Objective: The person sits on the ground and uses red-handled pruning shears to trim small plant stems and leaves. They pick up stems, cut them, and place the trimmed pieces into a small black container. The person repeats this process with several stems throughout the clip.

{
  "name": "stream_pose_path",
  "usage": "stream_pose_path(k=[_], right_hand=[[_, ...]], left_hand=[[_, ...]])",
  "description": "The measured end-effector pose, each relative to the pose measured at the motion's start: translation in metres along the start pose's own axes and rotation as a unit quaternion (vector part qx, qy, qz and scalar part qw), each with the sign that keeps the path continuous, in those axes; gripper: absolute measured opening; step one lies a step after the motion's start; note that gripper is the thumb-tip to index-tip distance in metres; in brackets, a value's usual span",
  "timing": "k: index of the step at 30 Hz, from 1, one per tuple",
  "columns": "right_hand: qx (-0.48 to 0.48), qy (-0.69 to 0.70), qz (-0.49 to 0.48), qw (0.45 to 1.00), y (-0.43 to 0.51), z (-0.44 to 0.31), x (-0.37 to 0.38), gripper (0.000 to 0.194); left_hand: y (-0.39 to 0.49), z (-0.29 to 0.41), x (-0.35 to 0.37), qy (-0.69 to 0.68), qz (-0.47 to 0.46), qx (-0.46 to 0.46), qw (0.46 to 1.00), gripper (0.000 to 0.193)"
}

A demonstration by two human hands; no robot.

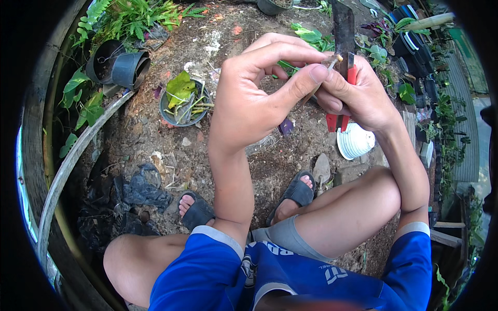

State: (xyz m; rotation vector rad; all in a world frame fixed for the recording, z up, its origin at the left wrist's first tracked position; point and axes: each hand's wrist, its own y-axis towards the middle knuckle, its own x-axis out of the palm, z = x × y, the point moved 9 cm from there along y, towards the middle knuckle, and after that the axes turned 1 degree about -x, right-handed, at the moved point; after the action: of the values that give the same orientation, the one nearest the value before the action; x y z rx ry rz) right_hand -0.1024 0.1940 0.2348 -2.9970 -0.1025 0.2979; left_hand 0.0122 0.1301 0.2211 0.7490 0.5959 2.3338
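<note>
My left hand (pixel 268 85) and my right hand (pixel 362 93) are raised close together in the upper middle. Between the left thumb and fingertips is a small, thin, pale brownish piece (pixel 332 61), perhaps a plant part; its exact kind cannot be told. The right hand grips a knife with a dark, broad blade (pixel 344 29) pointing away from me and a red handle (pixel 351 76). The right thumb is beside the small piece. Partly hidden behind the hands is a thin brown stem-like thing (pixel 309 96). Green leaves (pixel 309 34) lie beyond the fingers.
A pot with leaves and cut stems (pixel 161 105) stands left of my hands. A white ribbed pot (pixel 356 141) lies at right, near a trowel (pixel 321 169). Black pots (pixel 125 74) lie upper left beside a curved wooden strip (pixel 83 142). Black plastic (pixel 144 188) lies near my left foot.
</note>
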Motion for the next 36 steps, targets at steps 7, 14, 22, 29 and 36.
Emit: stream_pose_path(k=[7,14,22,29,36], right_hand=[[-0.021,-0.022,0.059,0.998,-0.005,-0.015,-0.005,0.028],[0.002,-0.067,0.137,0.988,-0.015,-0.025,-0.012,0.030],[-0.071,-0.142,0.158,0.975,-0.019,-0.044,-0.007,0.024],[-0.117,-0.189,0.159,0.962,-0.020,-0.053,-0.004,0.019],[-0.115,-0.194,0.172,0.959,-0.023,-0.058,-0.008,0.010]], left_hand=[[-0.002,0.010,-0.003,0.002,0.047,0.000,0.999,0.016],[-0.003,0.007,-0.001,-0.062,0.088,0.001,0.994,0.017],[-0.003,0.011,0.001,-0.117,0.086,0.003,0.989,0.021],[-0.001,0.009,0.000,-0.097,0.086,0.010,0.991,0.024],[-0.001,0.011,-0.004,-0.023,0.083,0.029,0.996,0.025]])
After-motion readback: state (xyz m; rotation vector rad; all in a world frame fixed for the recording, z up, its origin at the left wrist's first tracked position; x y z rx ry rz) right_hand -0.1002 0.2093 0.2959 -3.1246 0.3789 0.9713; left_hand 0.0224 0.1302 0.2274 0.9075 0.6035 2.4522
